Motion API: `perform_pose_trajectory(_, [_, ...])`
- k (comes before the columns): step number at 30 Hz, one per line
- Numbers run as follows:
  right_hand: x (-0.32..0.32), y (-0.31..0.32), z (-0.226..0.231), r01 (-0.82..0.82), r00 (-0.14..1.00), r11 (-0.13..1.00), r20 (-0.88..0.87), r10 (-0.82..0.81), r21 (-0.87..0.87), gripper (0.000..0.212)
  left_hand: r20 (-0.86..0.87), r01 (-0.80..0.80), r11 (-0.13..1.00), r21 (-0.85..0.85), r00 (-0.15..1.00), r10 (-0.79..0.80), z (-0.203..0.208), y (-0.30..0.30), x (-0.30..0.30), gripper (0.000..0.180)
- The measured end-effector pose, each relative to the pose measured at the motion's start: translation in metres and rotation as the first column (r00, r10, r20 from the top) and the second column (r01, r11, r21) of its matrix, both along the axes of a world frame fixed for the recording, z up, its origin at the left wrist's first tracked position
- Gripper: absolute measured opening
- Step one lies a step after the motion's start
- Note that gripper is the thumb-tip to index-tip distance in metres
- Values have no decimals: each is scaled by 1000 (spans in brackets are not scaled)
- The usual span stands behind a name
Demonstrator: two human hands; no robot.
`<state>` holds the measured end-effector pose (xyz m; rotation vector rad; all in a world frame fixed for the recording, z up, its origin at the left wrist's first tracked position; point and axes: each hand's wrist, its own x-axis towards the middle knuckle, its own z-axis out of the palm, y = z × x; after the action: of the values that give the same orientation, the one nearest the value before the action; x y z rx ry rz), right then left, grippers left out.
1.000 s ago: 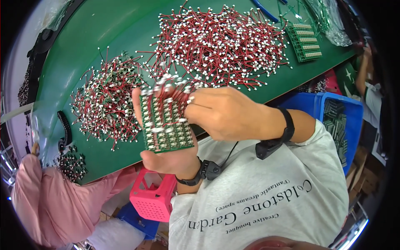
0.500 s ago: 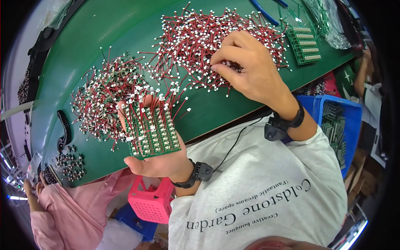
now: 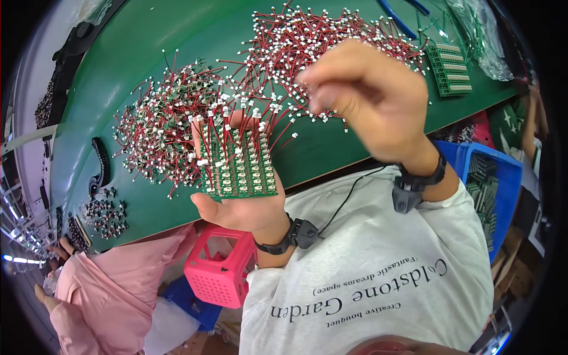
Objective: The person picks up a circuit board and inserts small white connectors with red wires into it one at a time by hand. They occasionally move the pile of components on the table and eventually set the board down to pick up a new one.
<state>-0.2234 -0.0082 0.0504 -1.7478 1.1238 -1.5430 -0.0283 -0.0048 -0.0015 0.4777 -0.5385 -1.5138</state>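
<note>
A green circuit board panel point(image 3: 239, 168) with rows of small white parts rests on the palm of my left hand point(image 3: 245, 212), the fingers curled behind its far edge. Red wires with white connectors stand up from the panel's far half. My right hand point(image 3: 373, 100) is raised over the near side of a large heap of red wire leads with white connectors point(image 3: 307, 44). Its thumb and forefinger are closed in a pinch, smeared by motion, and whatever sits between them is hidden. Each wrist wears a black strap with a small device.
Left of the panel lies a pile of wired small boards point(image 3: 171, 118). A stack of green panels point(image 3: 452, 71) sits at the far right, near blue-handled pliers point(image 3: 396, 18). Below the table are a pink stool point(image 3: 219, 284) and a blue bin point(image 3: 506, 195). A person in pink point(image 3: 112, 290) is at left.
My right hand has lifted off the wire heap and come a little nearer and to the right. The view has shifted slightly; my left hand still holds the panel.
</note>
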Motion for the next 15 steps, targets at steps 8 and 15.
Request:
perform_pose_trajectory(8, [47,18,-9,-128,988,991,-80,130,36,17,-34,18,1000,-8,999,-19,5,6,-15,88])
perform_pose_trajectory(15, [58,13,-18,-106,989,994,-104,108,16,14,206,-64,997,43,977,54,20,8,-29,105])
